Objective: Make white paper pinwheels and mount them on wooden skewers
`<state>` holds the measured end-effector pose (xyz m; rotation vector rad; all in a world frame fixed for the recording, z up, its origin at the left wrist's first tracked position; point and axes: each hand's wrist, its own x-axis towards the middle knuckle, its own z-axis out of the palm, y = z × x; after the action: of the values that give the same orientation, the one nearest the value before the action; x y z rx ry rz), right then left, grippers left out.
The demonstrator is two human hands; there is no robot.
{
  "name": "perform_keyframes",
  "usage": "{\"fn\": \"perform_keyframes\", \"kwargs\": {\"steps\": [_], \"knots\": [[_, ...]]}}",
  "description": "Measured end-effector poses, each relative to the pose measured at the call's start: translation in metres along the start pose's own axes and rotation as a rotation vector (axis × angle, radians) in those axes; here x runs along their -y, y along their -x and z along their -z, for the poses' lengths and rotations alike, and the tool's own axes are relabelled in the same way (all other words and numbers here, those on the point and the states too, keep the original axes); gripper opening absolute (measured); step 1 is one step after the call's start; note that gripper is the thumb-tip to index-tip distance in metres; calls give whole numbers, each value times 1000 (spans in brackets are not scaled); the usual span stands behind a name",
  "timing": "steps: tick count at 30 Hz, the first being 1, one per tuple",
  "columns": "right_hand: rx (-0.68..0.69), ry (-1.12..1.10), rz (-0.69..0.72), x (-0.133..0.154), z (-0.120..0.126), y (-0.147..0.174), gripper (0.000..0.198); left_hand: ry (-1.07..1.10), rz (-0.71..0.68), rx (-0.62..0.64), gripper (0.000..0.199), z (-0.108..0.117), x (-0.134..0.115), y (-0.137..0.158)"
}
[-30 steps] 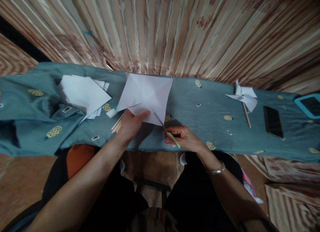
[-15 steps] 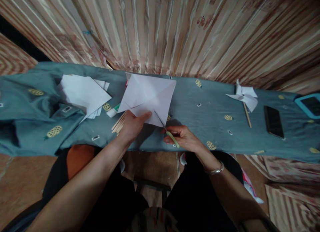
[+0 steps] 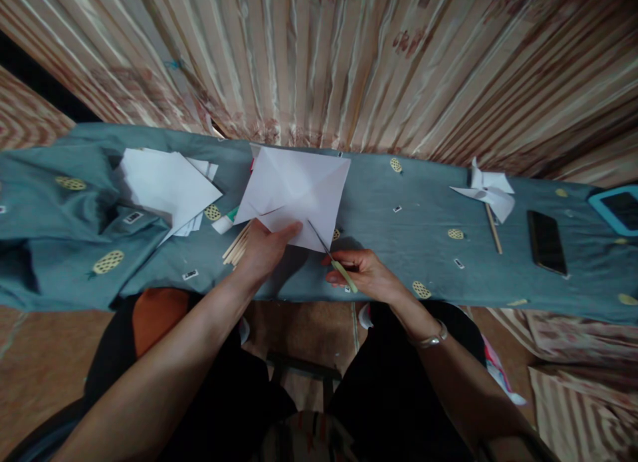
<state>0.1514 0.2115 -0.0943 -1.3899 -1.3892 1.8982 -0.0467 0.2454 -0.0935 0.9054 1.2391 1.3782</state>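
Observation:
A white square sheet of paper (image 3: pixel 304 183) with diagonal creases is gripped at its near edge by my left hand (image 3: pixel 266 246), thumb on top and fingers beneath. One slit shows in the paper's left part. My right hand (image 3: pixel 361 272) holds scissors (image 3: pixel 343 274) with pale green handles; their blades lie on the sheet's near right corner, pointing toward its middle. Beside my left hand are several thin wooden sticks (image 3: pixel 236 247) and a white tube with a green part (image 3: pixel 225 221), partly under the paper.
A stack of white paper (image 3: pixel 167 186) lies at the left on the blue-green cloth (image 3: pixel 423 213). Toward the right are a paper pinwheel (image 3: pixel 491 193) on a stick, a dark phone (image 3: pixel 547 242) and a light-blue-framed device (image 3: pixel 618 211). A striped curtain (image 3: pixel 319 63) hangs behind.

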Motion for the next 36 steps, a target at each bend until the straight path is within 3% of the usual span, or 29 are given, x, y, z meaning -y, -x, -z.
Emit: {"fn": "perform_keyframes", "kwargs": {"steps": [14,23,36], "knots": [[-7,39,111,-2,-1,-1,42,-108,-5,56,25,3,6,5],[-25,-44,58,-2,-5,-3,48,-135,0,36,25,6,8,3],[-38,-98,19,-5,-5,-5,46,-140,4,30,41,4,1,5]]}}
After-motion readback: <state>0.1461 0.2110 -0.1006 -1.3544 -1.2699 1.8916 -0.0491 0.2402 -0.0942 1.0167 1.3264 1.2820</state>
